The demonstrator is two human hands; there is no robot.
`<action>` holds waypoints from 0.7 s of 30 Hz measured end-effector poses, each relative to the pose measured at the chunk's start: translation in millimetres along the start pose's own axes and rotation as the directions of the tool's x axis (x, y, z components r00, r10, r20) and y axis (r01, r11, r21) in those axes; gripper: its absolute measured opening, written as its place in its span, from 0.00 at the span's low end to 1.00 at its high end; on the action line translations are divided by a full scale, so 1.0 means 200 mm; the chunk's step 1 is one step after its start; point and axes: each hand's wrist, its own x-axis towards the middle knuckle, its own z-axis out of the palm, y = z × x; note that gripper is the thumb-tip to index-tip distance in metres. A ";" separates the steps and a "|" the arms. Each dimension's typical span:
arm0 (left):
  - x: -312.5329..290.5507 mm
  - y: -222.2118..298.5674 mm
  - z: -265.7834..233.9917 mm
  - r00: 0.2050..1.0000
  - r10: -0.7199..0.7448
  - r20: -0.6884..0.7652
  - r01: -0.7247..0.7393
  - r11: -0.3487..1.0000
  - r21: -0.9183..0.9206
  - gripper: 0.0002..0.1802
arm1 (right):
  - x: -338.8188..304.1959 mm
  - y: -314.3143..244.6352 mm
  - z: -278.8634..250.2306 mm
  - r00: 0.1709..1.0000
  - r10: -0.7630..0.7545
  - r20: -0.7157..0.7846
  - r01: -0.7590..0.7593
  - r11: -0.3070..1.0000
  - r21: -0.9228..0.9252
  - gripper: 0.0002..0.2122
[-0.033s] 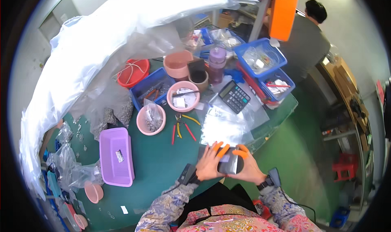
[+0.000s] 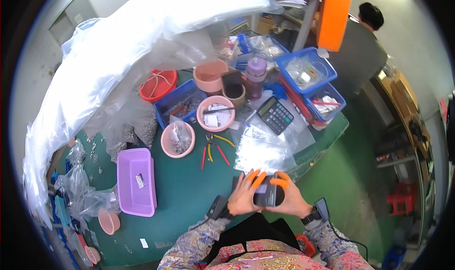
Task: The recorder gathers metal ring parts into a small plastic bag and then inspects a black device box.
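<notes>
At the table's near edge my left hand [image 2: 243, 198] and my right hand [image 2: 293, 201] grip a small dark box-shaped thing [image 2: 266, 198] from both sides. It has a greyish patch on top and a rounded black part by my right hand; its exact kind is unclear. Orange covers sit on some fingertips of both hands. Just beyond my fingers lie shiny clear plastic bags [image 2: 260, 149]. Farther off, a black calculator [image 2: 275, 115] rests on plastic sheeting. Red- and yellow-handled pliers [image 2: 209, 151] lie on the green table, left of the bags.
A purple basket [image 2: 122, 184] holds a small label. Pink bowls [image 2: 163, 146], a blue tray [image 2: 163, 118], a red bowl [image 2: 163, 87] and a purple bottle [image 2: 256, 73] stand around. White plastic sheeting [image 2: 109, 47] bulges at upper left. Another person [image 2: 355, 47] stands at upper right.
The view has shifted slightly, so the table things sit a little right and lower. Both hands still hold the dark box-shaped thing, which has tilted slightly.
</notes>
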 end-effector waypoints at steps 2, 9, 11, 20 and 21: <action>-0.09 0.05 0.03 0.994 -0.041 -0.096 0.039 0.999 -0.029 0.61 | 0.07 -0.13 -0.06 0.987 -0.079 0.140 0.081 0.997 -0.007 0.36; -0.50 0.13 -0.14 0.831 -0.447 -0.331 0.324 0.872 -0.366 0.54 | 0.42 -0.40 0.16 0.779 -0.345 0.524 0.286 0.939 0.192 0.36; -0.66 0.06 -0.11 0.760 -0.507 -0.407 0.260 0.811 -0.524 0.60 | 0.60 -0.37 0.23 0.893 -0.263 0.365 0.171 0.949 0.265 0.30; -0.93 -0.15 -0.20 0.357 -0.807 -0.470 0.038 0.515 -0.856 0.72 | 1.06 0.21 0.98 0.954 0.260 -0.151 -0.300 0.853 -0.428 0.23; -0.95 -0.16 -0.20 0.351 -0.826 -0.441 -0.030 0.460 -0.887 0.72 | 1.04 0.20 1.04 0.954 0.264 -0.143 -0.300 0.849 -0.435 0.23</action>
